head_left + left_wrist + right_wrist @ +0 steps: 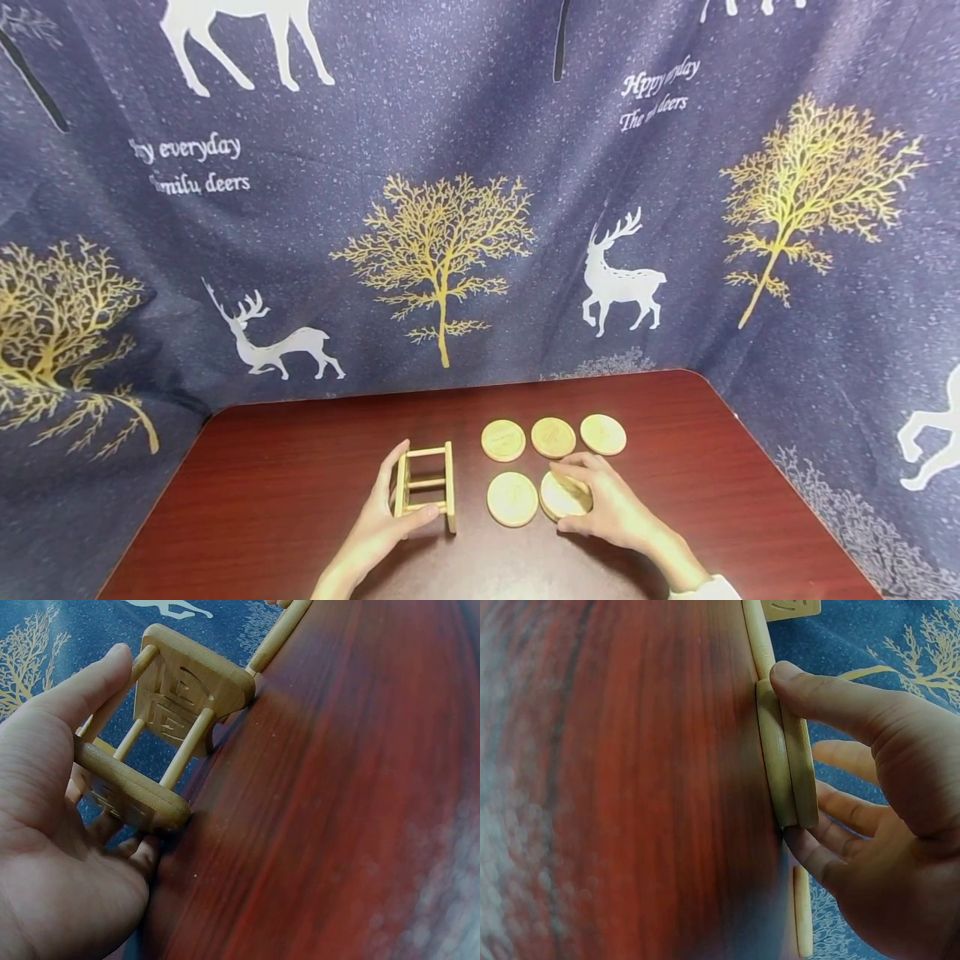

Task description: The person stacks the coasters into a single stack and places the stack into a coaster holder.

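My left hand (378, 521) grips a small wooden coaster rack (450, 492) by its left side panel. The rack has two panels joined by round rods, and carved marks show on a panel (176, 694) in the left wrist view. To the right, my right hand (611, 508) holds a round wooden coaster (564, 497) by its edge, thumb on the near side and fingers on the far side. In the right wrist view this coaster (801, 769) lies flat against a second coaster (775, 750) beneath it, which rests on the table.
One coaster (512, 499) lies between the rack and the stacked pair. Behind them is a row of three more, a left (503, 440), a middle (553, 437) and a right coaster (603, 434). The dark red table (285, 467) ends at a patterned blue cloth (487, 108).
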`<move>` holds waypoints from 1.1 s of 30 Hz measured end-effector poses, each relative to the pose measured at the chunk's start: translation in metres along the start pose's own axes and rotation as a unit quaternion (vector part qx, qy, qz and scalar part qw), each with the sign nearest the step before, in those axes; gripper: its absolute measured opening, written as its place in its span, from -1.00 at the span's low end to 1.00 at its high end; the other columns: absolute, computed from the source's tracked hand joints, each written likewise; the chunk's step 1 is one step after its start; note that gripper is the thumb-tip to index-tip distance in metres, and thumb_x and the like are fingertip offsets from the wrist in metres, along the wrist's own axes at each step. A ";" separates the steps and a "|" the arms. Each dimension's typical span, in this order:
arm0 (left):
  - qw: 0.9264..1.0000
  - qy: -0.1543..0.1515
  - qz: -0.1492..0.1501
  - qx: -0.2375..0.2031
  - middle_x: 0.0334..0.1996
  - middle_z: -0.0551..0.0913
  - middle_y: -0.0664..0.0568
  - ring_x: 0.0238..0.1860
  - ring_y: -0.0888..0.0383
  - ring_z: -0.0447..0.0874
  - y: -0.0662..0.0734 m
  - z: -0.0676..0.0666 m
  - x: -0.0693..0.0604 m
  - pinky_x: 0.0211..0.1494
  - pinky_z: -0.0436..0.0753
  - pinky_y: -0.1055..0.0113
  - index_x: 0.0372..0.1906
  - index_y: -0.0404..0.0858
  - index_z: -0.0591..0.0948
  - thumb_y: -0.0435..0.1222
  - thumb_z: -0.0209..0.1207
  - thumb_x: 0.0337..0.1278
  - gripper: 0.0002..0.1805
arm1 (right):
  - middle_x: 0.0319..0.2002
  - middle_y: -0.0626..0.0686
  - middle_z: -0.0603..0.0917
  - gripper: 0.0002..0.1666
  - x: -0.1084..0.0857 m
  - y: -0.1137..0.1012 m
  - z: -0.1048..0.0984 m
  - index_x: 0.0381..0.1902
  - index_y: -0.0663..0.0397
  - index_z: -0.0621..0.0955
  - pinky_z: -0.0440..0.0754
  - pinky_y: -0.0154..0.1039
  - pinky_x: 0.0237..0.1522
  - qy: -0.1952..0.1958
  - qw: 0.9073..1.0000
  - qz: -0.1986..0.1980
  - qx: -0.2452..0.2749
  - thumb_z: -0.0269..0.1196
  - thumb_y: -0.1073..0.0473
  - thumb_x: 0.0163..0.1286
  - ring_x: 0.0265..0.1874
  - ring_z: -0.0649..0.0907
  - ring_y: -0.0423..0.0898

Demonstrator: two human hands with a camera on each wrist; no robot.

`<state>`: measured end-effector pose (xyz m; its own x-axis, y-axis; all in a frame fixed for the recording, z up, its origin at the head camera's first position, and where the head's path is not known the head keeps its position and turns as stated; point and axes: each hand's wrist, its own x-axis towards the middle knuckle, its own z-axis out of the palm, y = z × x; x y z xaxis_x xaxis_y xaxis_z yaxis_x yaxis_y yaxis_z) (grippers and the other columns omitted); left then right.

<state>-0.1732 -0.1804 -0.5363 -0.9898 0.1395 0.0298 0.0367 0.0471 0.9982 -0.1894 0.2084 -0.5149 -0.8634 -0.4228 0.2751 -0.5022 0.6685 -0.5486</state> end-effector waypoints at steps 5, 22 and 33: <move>1.000 0.003 0.001 0.003 0.71 0.16 -0.22 0.54 -0.29 0.40 0.000 0.000 0.000 0.18 0.72 0.28 0.81 0.04 0.09 -0.37 0.62 0.15 0.25 | 0.22 -0.03 0.66 -0.03 0.000 0.000 0.000 0.41 0.11 0.71 0.68 0.12 0.28 -0.004 1.000 -0.005 0.000 0.80 0.03 0.04 0.23 0.63 0.08; 1.000 0.005 0.004 -0.002 0.69 0.20 -0.26 0.53 -0.33 0.42 -0.002 -0.001 0.000 0.17 0.73 0.27 0.81 0.01 0.08 -0.39 0.62 0.14 0.26 | 0.16 -0.06 0.66 -0.04 0.000 -0.003 0.001 0.41 0.10 0.71 0.70 0.01 0.21 0.003 0.999 -0.028 -0.024 0.79 0.10 0.02 0.18 0.61 0.01; 1.000 0.003 -0.003 -0.003 0.71 0.15 -0.26 0.48 -0.27 0.48 0.001 0.001 0.000 0.16 0.75 0.26 0.81 0.03 0.08 -0.38 0.62 0.15 0.26 | 0.12 -0.07 0.67 -0.03 -0.002 0.000 0.002 0.42 0.11 0.70 0.71 -0.05 0.13 0.012 0.999 -0.029 -0.039 0.74 0.18 -0.04 0.14 0.60 -0.05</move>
<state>-0.1728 -0.1796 -0.5352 -0.9908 0.1327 0.0248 0.0305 0.0412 0.9987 -0.1880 0.2076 -0.5174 -0.8333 -0.4478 0.3242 -0.5527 0.6898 -0.4677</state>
